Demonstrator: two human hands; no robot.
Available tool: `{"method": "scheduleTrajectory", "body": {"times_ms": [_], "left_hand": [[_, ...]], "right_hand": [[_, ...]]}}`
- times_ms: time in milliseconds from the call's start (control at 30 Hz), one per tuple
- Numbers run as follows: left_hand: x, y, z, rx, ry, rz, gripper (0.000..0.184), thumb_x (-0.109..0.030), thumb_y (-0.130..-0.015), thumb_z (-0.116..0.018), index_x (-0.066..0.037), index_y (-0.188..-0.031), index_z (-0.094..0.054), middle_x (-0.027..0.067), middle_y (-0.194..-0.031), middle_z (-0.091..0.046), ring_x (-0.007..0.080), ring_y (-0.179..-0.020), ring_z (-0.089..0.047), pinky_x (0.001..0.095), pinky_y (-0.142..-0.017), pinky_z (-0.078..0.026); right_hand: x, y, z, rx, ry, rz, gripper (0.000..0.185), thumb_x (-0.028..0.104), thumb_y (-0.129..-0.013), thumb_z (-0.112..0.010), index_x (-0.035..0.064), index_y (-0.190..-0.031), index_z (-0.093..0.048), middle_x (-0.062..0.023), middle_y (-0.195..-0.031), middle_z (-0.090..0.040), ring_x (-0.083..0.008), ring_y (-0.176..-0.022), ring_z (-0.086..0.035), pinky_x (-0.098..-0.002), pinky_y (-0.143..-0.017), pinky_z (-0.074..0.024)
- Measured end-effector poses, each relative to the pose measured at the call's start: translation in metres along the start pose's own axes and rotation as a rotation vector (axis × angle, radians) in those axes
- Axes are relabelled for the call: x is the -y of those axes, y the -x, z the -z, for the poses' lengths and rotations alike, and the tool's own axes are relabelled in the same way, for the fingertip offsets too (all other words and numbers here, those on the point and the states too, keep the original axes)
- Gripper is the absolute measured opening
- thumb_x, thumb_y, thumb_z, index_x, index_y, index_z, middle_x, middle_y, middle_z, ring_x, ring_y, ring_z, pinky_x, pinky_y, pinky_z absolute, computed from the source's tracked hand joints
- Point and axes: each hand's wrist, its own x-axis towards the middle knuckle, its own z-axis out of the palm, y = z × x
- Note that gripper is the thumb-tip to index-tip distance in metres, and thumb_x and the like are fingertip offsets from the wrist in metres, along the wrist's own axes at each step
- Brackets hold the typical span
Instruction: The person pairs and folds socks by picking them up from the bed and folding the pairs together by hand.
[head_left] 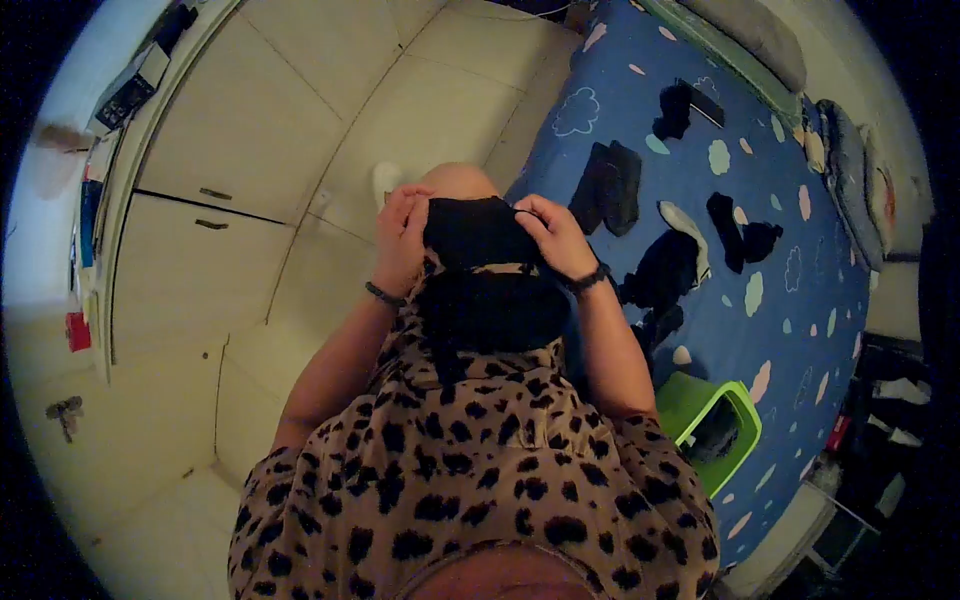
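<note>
A black cloth garment [478,232] is stretched flat over my lap between my two hands; its exact kind I cannot make out. My left hand [404,232] pinches its left edge, fingers curled at the top corner. At the right edge, my right hand [556,235] grips the cloth between thumb and fingers. Closer to my body, a second black cloth piece [495,312] lies across my lap on the leopard-print dress. To the right on the bed are dark grey socks [607,187] and a black sock-like bundle [745,235].
The bed [790,300] has a blue cloud-patterned sheet. More dark clothing [660,270] lies there with a white piece [690,232], plus a black bundle [674,110] by a phone-like object [706,106]. A green basket [742,425] holds dark cloth. Pale cabinets [200,240] stand left.
</note>
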Motion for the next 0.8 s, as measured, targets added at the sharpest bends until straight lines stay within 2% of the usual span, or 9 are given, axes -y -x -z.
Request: {"method": "scheduleTrajectory", "body": {"times_ms": [133, 200, 333, 467, 567, 600, 667, 733, 800], "left_hand": [[-0.004, 0.007, 0.005, 0.034, -0.171, -0.103, 0.02, -0.007, -0.088, -0.056, -0.002, -0.108, -0.054, 0.0106, -0.091, -0.06, 0.0174, -0.082, -0.058, 0.0303, -0.075, -0.046], [-0.025, 0.024, 0.01, -0.043, -0.49, -0.336, 0.024, -0.007, -0.084, -0.059, -0.003, -0.108, -0.054, 0.0134, -0.089, -0.058, 0.0253, -0.078, -0.059, 0.0329, -0.072, -0.047], [-0.023, 0.07, 0.015, 0.28, -0.609, -0.271, 0.026, -0.012, -0.084, -0.063, -0.004, -0.107, -0.054, 0.0134, -0.09, -0.058, 0.03, -0.079, -0.058, 0.0354, -0.071, -0.048], [-0.021, 0.082, 0.005, 0.357, -0.694, -0.144, 0.036, -0.023, -0.078, -0.072, -0.006, -0.104, -0.055, 0.0114, -0.091, -0.058, 0.0284, -0.08, -0.058, 0.0368, -0.07, -0.049], [-0.025, 0.081, 0.004, 0.428, -0.65, -0.08, 0.041, -0.024, -0.076, -0.074, -0.007, -0.106, -0.054, 0.0118, -0.098, -0.056, 0.0294, -0.089, -0.057, 0.0359, -0.076, -0.048], [-0.029, 0.082, 0.003, 0.359, -0.627, -0.234, 0.042, -0.024, -0.075, -0.074, -0.006, -0.107, -0.054, 0.0123, -0.104, -0.055, 0.0298, -0.095, -0.055, 0.0371, -0.084, -0.045], [-0.037, 0.079, -0.001, 0.286, -0.602, -0.392, 0.043, -0.024, -0.075, -0.075, -0.006, -0.107, -0.054, 0.0127, -0.11, -0.054, 0.0303, -0.101, -0.053, 0.0383, -0.091, -0.043], [-0.071, 0.075, -0.013, 0.289, -0.499, -0.506, 0.046, -0.023, -0.075, -0.075, -0.007, -0.112, -0.054, 0.0132, -0.126, -0.047, 0.0318, -0.114, -0.047, 0.042, -0.105, -0.03], [-0.075, 0.069, -0.019, 0.375, -0.399, -0.511, 0.048, -0.022, -0.075, -0.075, -0.005, -0.115, -0.056, 0.014, -0.124, -0.052, 0.034, -0.116, -0.047, 0.0432, -0.109, -0.024]], "right_hand": [[0.01, 0.007, 0.004, -0.188, 0.325, 0.093, 0.014, 0.013, -0.09, -0.057, -0.0004, -0.092, -0.056, -0.0082, -0.081, -0.058, -0.018, -0.076, -0.057, -0.0284, -0.072, -0.045], [0.024, 0.03, 0.02, -0.311, 0.318, 0.05, 0.021, 0.021, -0.086, -0.062, 0.0013, -0.089, -0.057, -0.0142, -0.084, -0.061, -0.0326, -0.077, -0.058, -0.0375, -0.072, -0.0464], [0.047, 0.088, 0.016, 0.112, 0.565, -0.14, 0.021, 0.02, -0.082, -0.066, 0.0018, -0.085, -0.056, -0.0133, -0.084, -0.059, -0.0301, -0.076, -0.057, -0.0357, -0.068, -0.0454], [0.036, 0.092, 0.008, -0.001, 0.267, -0.067, 0.02, 0.008, -0.078, -0.069, 0.0017, -0.084, -0.051, -0.0095, -0.08, -0.054, -0.0217, -0.076, -0.052, -0.0293, -0.071, -0.0425], [0.05, 0.089, 0.008, -0.114, 0.139, 0.113, 0.023, 0.003, -0.075, -0.07, 0.0041, -0.081, -0.048, -0.0052, -0.08, -0.051, -0.0182, -0.074, -0.049, -0.0265, -0.071, -0.0411], [0.056, 0.09, 0.008, -0.117, 0.144, 0.124, 0.023, 0.003, -0.075, -0.07, 0.0041, -0.081, -0.048, -0.0052, -0.08, -0.051, -0.0182, -0.074, -0.049, -0.0265, -0.071, -0.0411], [0.073, 0.094, 0.006, -0.131, 0.058, 0.036, 0.02, 0.002, -0.076, -0.066, 0.0024, -0.086, -0.049, -0.0092, -0.076, -0.053, -0.0237, -0.067, -0.053, -0.0321, -0.064, -0.0441], [0.089, 0.096, 0.0, -0.087, 0.104, 0.03, 0.019, 0.002, -0.078, -0.063, 0.0028, -0.092, -0.051, -0.0122, -0.08, -0.058, -0.0288, -0.069, -0.058, -0.0342, -0.065, -0.0466], [0.103, 0.096, -0.008, 0.064, 0.211, 0.226, 0.018, 0.003, -0.08, -0.061, 0.0036, -0.097, -0.056, -0.0157, -0.087, -0.063, -0.0328, -0.078, -0.063, -0.0362, -0.068, -0.0492]]}}
